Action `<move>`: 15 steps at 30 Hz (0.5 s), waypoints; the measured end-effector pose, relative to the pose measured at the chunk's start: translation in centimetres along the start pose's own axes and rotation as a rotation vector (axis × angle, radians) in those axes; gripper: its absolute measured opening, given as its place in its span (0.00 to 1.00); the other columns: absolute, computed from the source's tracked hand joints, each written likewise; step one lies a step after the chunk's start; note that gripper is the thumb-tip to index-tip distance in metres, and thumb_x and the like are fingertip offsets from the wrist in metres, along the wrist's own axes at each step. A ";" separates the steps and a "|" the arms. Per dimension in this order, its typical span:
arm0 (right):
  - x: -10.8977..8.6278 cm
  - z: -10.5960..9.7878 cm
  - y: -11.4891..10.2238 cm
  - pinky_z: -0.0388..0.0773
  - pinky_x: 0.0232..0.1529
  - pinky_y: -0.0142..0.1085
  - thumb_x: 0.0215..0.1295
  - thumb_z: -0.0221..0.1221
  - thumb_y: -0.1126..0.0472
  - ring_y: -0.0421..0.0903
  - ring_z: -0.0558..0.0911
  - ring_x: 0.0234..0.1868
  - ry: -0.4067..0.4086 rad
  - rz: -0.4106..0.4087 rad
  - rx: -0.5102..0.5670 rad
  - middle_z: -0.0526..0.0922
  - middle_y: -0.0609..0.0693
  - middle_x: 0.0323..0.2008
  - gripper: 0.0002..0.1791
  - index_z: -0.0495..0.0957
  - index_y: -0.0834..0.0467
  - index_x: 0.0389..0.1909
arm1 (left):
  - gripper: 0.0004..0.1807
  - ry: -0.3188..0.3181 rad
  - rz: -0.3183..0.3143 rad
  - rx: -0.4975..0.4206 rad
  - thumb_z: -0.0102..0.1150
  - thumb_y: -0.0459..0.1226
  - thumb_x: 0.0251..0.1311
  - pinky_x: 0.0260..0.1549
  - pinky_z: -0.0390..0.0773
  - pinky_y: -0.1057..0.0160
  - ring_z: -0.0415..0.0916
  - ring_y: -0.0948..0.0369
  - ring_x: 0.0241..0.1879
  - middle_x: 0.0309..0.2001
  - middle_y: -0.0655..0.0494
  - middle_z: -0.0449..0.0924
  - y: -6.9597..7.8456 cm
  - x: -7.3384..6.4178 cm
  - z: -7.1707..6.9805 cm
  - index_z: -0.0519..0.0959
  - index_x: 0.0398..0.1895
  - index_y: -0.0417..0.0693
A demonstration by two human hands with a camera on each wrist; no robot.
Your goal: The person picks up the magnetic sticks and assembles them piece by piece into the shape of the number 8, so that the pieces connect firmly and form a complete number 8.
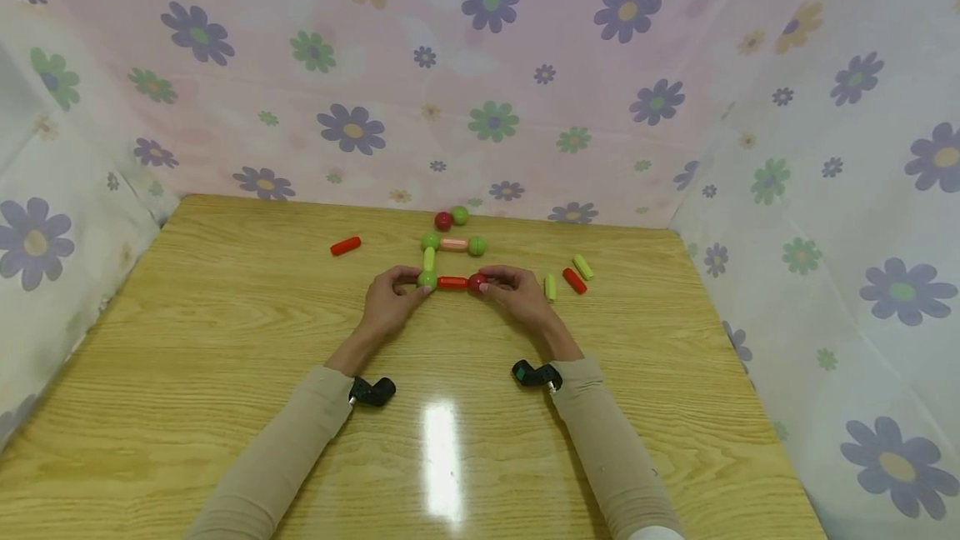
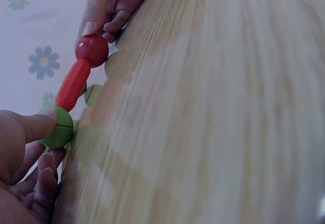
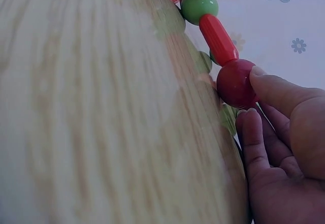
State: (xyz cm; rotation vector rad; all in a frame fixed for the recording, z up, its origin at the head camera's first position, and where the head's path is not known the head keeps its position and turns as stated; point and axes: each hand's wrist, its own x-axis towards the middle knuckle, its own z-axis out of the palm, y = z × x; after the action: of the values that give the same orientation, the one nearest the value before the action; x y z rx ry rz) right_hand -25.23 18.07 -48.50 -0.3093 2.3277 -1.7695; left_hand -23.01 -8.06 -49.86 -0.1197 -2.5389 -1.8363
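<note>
A three-sided frame of balls and rods lies on the table. My left hand [image 1: 391,302] pinches its green ball [image 1: 427,281] at the near left corner. A red rod [image 1: 452,282] runs from that ball to a dark red ball [image 1: 477,282], which my right hand [image 1: 521,297] holds between thumb and fingers. From the left corner a yellow-green rod [image 1: 429,260] leads back to another green ball [image 1: 430,241]. An orange-pink rod [image 1: 453,244] joins that one to a further green ball [image 1: 477,246]. Both wrist views show the red rod between the two held balls.
Behind the frame lie a loose red ball [image 1: 443,221] and a loose green ball [image 1: 460,215]. One red rod [image 1: 346,246] is off to the left. To the right are another red rod [image 1: 574,281] and two yellow-green rods [image 1: 583,267]. Flowered cloth [image 1: 491,165] borders the wooden table [image 1: 262,290].
</note>
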 end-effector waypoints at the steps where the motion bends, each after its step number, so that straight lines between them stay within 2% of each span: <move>1: -0.2 0.0 -0.5 0.78 0.47 0.28 0.70 0.63 0.66 0.39 0.81 0.46 -0.004 0.002 -0.003 0.81 0.66 0.56 0.19 0.79 0.67 0.60 | 0.19 0.001 0.000 0.000 0.67 0.38 0.67 0.29 0.68 0.67 0.69 0.60 0.30 0.53 0.42 0.84 0.0 0.0 0.0 0.80 0.57 0.39; 5: -0.8 0.0 -1.9 0.78 0.47 0.28 0.71 0.61 0.68 0.38 0.81 0.46 -0.008 0.015 -0.019 0.82 0.66 0.55 0.19 0.78 0.70 0.61 | 0.19 0.003 -0.005 -0.003 0.67 0.38 0.66 0.28 0.68 0.67 0.68 0.60 0.29 0.53 0.43 0.84 0.1 -0.1 0.1 0.80 0.57 0.40; 12: 0.5 -0.1 0.9 0.76 0.47 0.29 0.73 0.61 0.64 0.41 0.80 0.49 0.027 0.009 -0.016 0.83 0.63 0.54 0.18 0.80 0.66 0.60 | 0.19 0.001 -0.008 0.005 0.68 0.38 0.66 0.28 0.68 0.67 0.68 0.61 0.29 0.53 0.43 0.84 0.1 -0.1 0.0 0.80 0.57 0.40; 15: 0.6 0.0 1.2 0.75 0.49 0.29 0.73 0.61 0.62 0.44 0.80 0.52 0.048 0.008 -0.026 0.83 0.61 0.55 0.17 0.81 0.63 0.59 | 0.19 -0.001 -0.012 0.005 0.68 0.38 0.66 0.28 0.68 0.67 0.68 0.60 0.29 0.53 0.43 0.84 0.1 0.0 0.0 0.80 0.57 0.41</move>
State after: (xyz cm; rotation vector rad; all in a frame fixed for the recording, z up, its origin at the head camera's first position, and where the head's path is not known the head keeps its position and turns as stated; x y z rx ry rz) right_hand -25.85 18.25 -49.64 -0.2645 2.3829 -1.7634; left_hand -22.98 -8.03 -49.78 -0.1062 -2.5505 -1.8340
